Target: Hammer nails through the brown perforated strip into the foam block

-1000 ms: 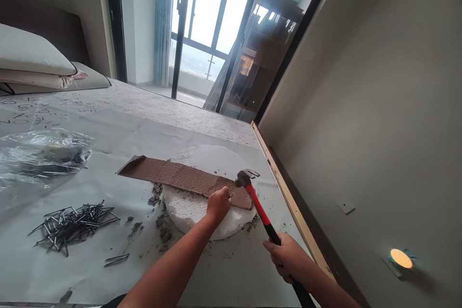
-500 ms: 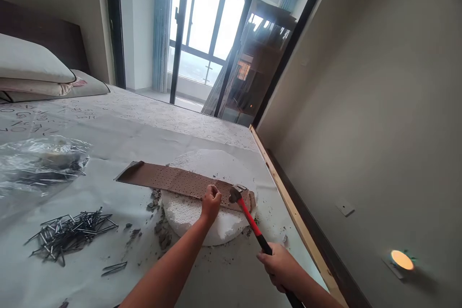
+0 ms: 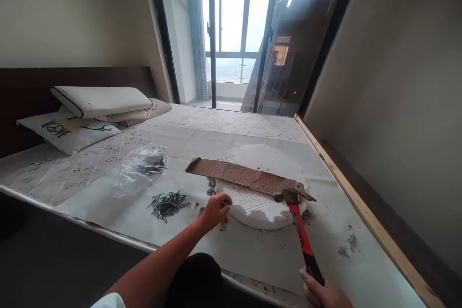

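In my right hand [image 3: 321, 288] is a claw hammer [image 3: 300, 231] with a red and black handle, its head at the right end of a brown perforated strip [image 3: 238, 174]. That strip lies across a round white foam slab [image 3: 267, 154] with a ragged near edge. Left of the slab, my left hand [image 3: 215, 209] is held with its fingers curled together; whatever they hold, if anything, I cannot make out. A pile of nails [image 3: 169, 204] lies a little to the left of this hand.
Behind the nails sits a clear plastic bag [image 3: 140, 166] with dark contents. Pillows [image 3: 104, 101] are stacked by the headboard [image 3: 21, 86]. A wooden strip [image 3: 346, 183] runs along the wall side. Grey crumbs [image 3: 348, 245] lie on the white sheet [image 3: 267, 255].
My left hand has drawn away from the brown strip, leftward toward the nails. The hammer remains in my right hand near the strip's right end. The view has turned left.
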Demonstrator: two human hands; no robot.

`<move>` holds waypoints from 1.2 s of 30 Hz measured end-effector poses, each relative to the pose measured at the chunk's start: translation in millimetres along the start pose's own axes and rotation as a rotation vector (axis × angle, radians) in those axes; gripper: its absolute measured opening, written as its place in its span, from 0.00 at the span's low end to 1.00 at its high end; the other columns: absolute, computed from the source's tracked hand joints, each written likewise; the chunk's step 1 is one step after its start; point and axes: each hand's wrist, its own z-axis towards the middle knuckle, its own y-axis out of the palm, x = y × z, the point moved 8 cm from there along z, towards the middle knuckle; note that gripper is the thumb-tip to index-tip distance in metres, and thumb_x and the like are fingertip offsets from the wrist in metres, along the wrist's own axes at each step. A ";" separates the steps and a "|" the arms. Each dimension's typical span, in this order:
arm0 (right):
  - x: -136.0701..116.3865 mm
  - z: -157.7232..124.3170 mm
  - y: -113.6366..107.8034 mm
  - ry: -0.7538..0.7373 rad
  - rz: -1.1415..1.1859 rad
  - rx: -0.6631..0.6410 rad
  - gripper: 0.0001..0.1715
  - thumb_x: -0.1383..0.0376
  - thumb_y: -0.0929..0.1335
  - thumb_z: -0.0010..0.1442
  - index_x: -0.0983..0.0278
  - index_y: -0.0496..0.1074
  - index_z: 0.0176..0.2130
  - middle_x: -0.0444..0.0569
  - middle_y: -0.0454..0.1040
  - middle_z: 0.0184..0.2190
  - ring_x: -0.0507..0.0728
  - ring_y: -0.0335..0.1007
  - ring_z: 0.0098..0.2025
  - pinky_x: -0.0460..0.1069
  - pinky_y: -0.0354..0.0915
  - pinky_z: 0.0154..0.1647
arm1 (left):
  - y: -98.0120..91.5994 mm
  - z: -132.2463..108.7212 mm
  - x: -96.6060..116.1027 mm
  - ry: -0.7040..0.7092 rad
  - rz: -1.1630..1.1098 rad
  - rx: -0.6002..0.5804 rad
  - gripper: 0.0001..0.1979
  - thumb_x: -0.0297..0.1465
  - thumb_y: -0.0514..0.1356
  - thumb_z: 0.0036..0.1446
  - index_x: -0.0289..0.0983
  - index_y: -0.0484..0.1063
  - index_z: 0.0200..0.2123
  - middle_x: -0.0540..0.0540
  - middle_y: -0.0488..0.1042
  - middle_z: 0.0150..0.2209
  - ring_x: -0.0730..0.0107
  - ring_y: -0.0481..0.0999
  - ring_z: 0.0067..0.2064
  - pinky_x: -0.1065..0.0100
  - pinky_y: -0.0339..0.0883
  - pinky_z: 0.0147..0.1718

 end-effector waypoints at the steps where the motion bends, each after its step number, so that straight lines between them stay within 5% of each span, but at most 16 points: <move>1: 3.5 -1.6 -3.3 0.015 0.005 -0.007 0.31 0.39 0.68 0.43 0.59 0.53 0.22 0.32 0.44 0.09 0.45 0.41 0.10 0.45 0.44 0.10 | -25.6 -14.5 -17.8 -0.043 0.078 0.054 0.09 0.23 0.51 0.42 0.37 0.69 0.25 0.50 0.70 0.25 0.73 0.67 0.28 0.72 0.62 0.30; 4: 7.3 -5.0 -9.4 0.012 0.034 -0.002 0.31 0.39 0.67 0.43 0.59 0.52 0.22 0.33 0.45 0.09 0.45 0.41 0.09 0.45 0.45 0.09 | -84.3 -51.5 -67.5 -0.157 0.299 0.143 0.08 0.23 0.51 0.45 0.38 0.69 0.27 0.50 0.71 0.27 0.70 0.69 0.30 0.71 0.64 0.33; 6: 6.3 -6.5 -8.7 -0.010 0.061 0.010 0.31 0.38 0.66 0.42 0.58 0.52 0.21 0.32 0.45 0.09 0.45 0.41 0.08 0.45 0.46 0.08 | -94.6 -67.2 -88.6 -0.162 0.445 0.073 0.09 0.21 0.53 0.44 0.38 0.69 0.26 0.49 0.72 0.28 0.69 0.71 0.33 0.70 0.63 0.36; 15: 6.0 -6.6 1.8 -0.006 0.121 -0.006 0.30 0.39 0.66 0.43 0.59 0.52 0.23 0.31 0.47 0.10 0.44 0.41 0.07 0.43 0.45 0.06 | -38.8 -76.5 -94.6 -0.146 0.754 -0.221 0.09 0.21 0.53 0.50 0.39 0.70 0.26 0.44 0.75 0.32 0.63 0.73 0.40 0.67 0.62 0.41; 19: 4.6 -2.6 -1.7 -0.009 0.141 0.007 0.31 0.39 0.67 0.42 0.59 0.51 0.25 0.30 0.47 0.10 0.44 0.41 0.07 0.42 0.43 0.05 | -35.1 -67.6 -87.9 -0.078 0.753 -0.239 0.10 0.20 0.52 0.48 0.40 0.70 0.27 0.44 0.75 0.32 0.63 0.73 0.38 0.67 0.63 0.40; 23: -6.8 1.2 -10.4 -0.033 0.184 0.021 0.31 0.40 0.67 0.42 0.59 0.51 0.26 0.29 0.48 0.11 0.43 0.41 0.08 0.41 0.43 0.06 | -48.1 -43.0 -66.6 -0.038 0.647 -0.096 0.10 0.22 0.53 0.46 0.41 0.67 0.31 0.48 0.74 0.31 0.66 0.73 0.34 0.68 0.64 0.36; 26: -19.3 2.0 -20.3 -0.041 0.221 0.042 0.31 0.41 0.67 0.42 0.59 0.51 0.27 0.29 0.49 0.12 0.43 0.41 0.08 0.42 0.45 0.06 | -41.7 -11.5 -30.1 0.012 0.496 0.000 0.03 0.27 0.53 0.48 0.41 0.63 0.28 0.51 0.72 0.27 0.70 0.72 0.29 0.70 0.64 0.32; 32: -43.2 -1.0 -32.9 -0.077 0.353 0.020 0.29 0.44 0.68 0.45 0.59 0.51 0.25 0.30 0.49 0.13 0.43 0.42 0.10 0.41 0.47 0.08 | 33.6 57.7 53.6 0.104 0.124 0.053 0.06 0.32 0.56 0.46 0.40 0.60 0.28 0.51 0.73 0.28 0.73 0.73 0.29 0.73 0.65 0.29; 36: -45.4 2.1 -38.6 -0.080 0.399 0.010 0.29 0.43 0.68 0.46 0.60 0.51 0.24 0.31 0.51 0.13 0.43 0.44 0.10 0.41 0.48 0.07 | 90.2 97.5 77.8 0.128 0.036 0.070 0.06 0.32 0.57 0.46 0.39 0.60 0.27 0.51 0.72 0.27 0.73 0.72 0.30 0.72 0.64 0.31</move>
